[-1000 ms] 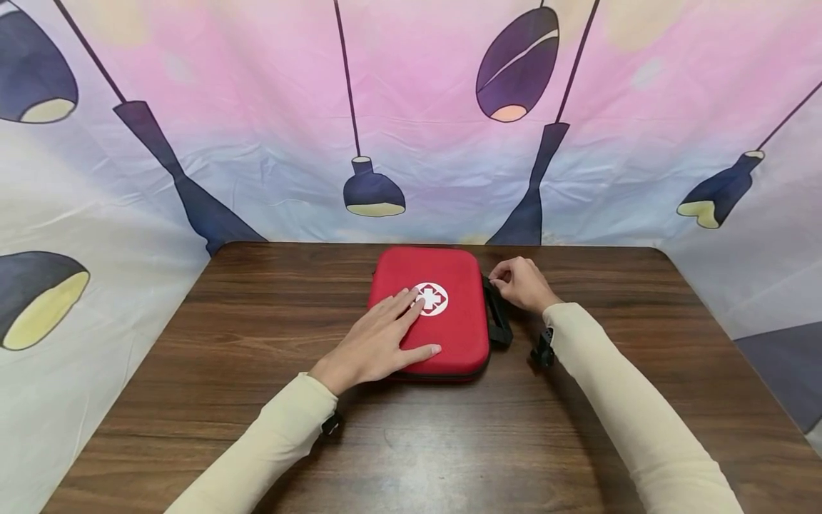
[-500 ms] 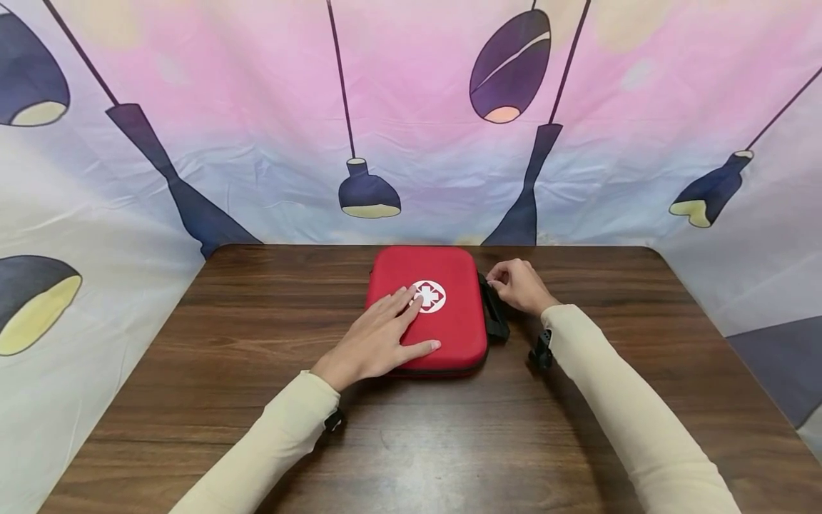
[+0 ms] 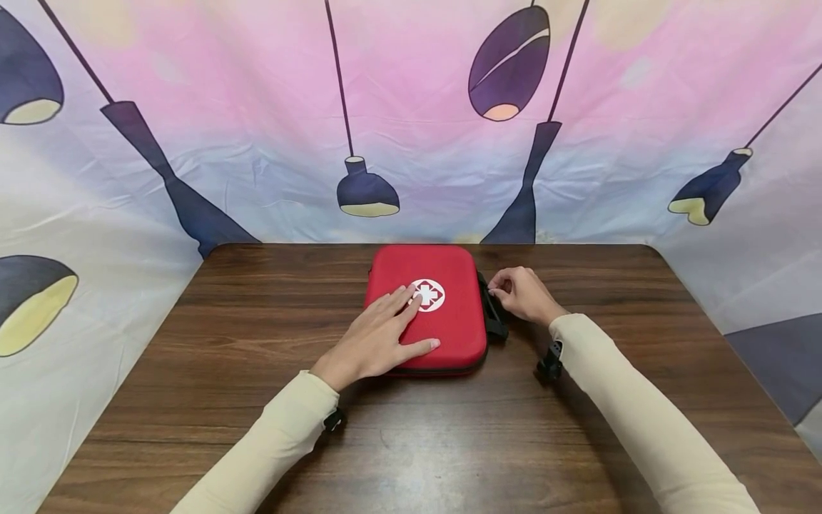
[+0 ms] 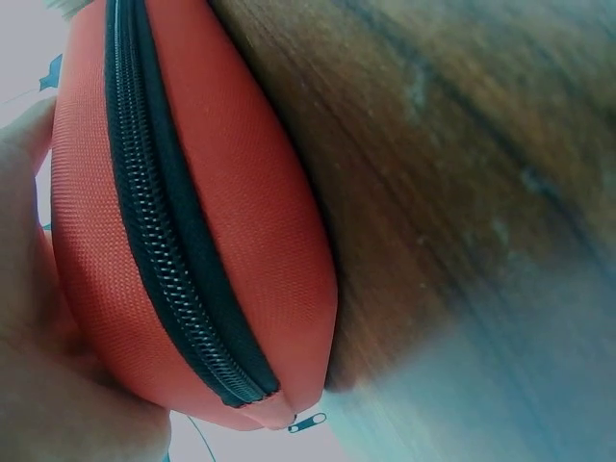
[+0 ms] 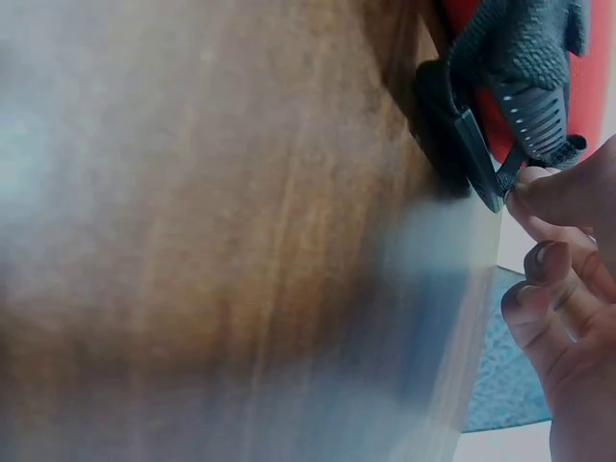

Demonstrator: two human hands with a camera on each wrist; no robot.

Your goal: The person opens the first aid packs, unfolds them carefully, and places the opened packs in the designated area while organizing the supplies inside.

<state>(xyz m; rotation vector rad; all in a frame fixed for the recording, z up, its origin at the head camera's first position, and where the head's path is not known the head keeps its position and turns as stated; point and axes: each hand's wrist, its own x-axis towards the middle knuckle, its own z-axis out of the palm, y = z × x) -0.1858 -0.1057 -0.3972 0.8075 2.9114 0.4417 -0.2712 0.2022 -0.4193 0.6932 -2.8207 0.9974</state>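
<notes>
Cream sleeves (image 3: 276, 428) come from the near side. The left hand (image 3: 366, 339) lies with straight, spread fingers upon the red case (image 3: 452, 339), which sits toward the back of the brown table (image 3: 257, 321). The right hand (image 3: 523, 294) pinches a small dark tab (image 5: 505, 183) by the black handle (image 3: 497, 330). The lid is down and the visible zip (image 4: 159, 231) closed; its part near the right hand I cannot judge. A white round mark (image 3: 432, 294) shows a cross; no brand or words are readable. Behind hangs a lamp-patterned cloth (image 3: 270, 128).
</notes>
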